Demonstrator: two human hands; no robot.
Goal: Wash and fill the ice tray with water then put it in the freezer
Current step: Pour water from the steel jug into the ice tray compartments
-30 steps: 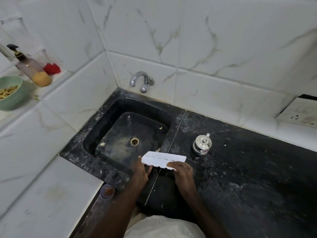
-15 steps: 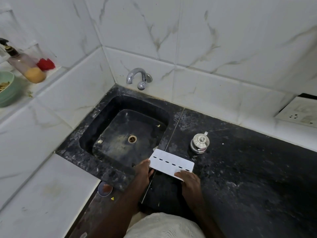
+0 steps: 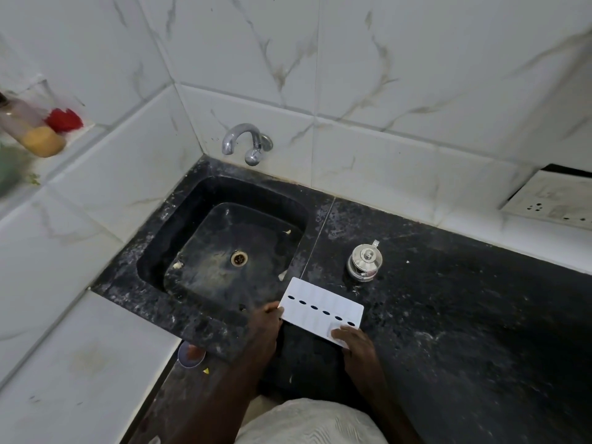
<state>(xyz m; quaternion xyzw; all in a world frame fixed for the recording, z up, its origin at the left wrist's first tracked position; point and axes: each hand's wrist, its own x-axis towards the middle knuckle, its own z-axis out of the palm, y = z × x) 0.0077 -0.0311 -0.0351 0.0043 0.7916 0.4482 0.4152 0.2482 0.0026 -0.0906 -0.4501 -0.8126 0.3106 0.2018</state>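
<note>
Your left hand [image 3: 267, 318] and right hand [image 3: 350, 339] each pinch one end of the flat white plastic ice tray [image 3: 322, 307], held over the black stone counter [image 3: 464, 315] beside the black sink [image 3: 179, 225].

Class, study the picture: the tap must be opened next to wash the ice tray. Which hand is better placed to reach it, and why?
Probably the left hand. It holds the ice tray at the sink-side end, nearer the tap. The right hand holds the far corner and could keep its grip.
</note>
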